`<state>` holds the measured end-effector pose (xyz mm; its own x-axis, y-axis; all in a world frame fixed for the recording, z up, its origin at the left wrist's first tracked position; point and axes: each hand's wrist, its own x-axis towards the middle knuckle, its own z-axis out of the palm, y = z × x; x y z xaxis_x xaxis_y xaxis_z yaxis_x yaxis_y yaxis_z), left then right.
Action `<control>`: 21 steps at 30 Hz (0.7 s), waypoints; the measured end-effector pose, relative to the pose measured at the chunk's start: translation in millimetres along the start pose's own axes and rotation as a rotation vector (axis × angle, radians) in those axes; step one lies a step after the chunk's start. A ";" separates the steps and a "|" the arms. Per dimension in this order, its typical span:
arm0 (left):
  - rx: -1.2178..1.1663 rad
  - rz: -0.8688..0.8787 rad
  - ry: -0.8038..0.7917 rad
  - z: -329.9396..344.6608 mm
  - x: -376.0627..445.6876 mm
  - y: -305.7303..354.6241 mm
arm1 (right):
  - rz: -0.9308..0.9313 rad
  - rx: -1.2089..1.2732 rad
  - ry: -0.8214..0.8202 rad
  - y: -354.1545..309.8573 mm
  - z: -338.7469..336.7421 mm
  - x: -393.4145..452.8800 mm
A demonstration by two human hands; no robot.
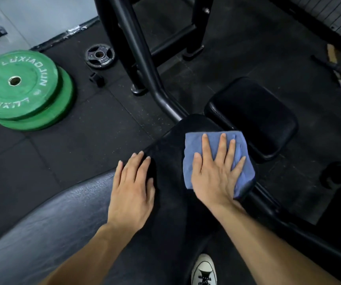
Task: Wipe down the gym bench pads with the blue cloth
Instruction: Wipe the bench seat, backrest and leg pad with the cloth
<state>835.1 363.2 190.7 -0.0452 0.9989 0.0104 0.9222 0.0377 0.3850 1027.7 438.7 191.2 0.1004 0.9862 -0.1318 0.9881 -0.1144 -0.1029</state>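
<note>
While the right hand pressed down, this was the layout on the bench:

Cloth position: the blue cloth [216, 159] lay flat on the long bench pad [171, 161], near that pad's far end and toward its right edge, its lower right corner draped just over the edge.

Cloth axis: folded into a rough rectangle, its long side ran from the near right corner up toward the far left, roughly along the pad's own length.

Cloth look: soft mid-blue fabric, creased and bunched along the right side, smoother at the top left corner.

Right hand: the right hand [216, 171] was palm down on the cloth, fingers straight and spread apart, tips pointing away from the person; it pinned the cloth rather than gripped it.

Left hand: the left hand [131, 188] rested flat on the pad's left edge, just beside the cloth but apart from it, fingers loosely apart and holding nothing.

Pad surface: black, matte at the far end, with a wrinkled grey sheen nearer the camera.

Second pad: a smaller black seat pad [253, 116] sat just beyond the cloth, to the right.

Floor, left: two stacked green weight plates [19, 87] and a small black plate [99, 56] lay well apart from the bench.

Floor, near: one white sneaker [204, 270] showed below the pad.
</note>
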 end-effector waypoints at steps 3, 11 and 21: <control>0.089 0.024 -0.029 1.0 -4.9 -7.2 | -0.005 0.025 -0.015 -20.7 -4.5 25.8; 0.118 -0.006 -0.051 1.8 -3.2 -6.4 | -0.021 0.031 -0.013 -53.7 -1.9 42.3; 0.078 0.018 -0.044 3.3 -4.9 -9.2 | 0.061 0.008 0.034 -48.6 12.3 -56.9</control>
<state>828.1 358.0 184.1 -0.0128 0.9996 -0.0240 0.9497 0.0196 0.3124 972.6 386.6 191.6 0.1645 0.9809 -0.1042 0.9791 -0.1751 -0.1032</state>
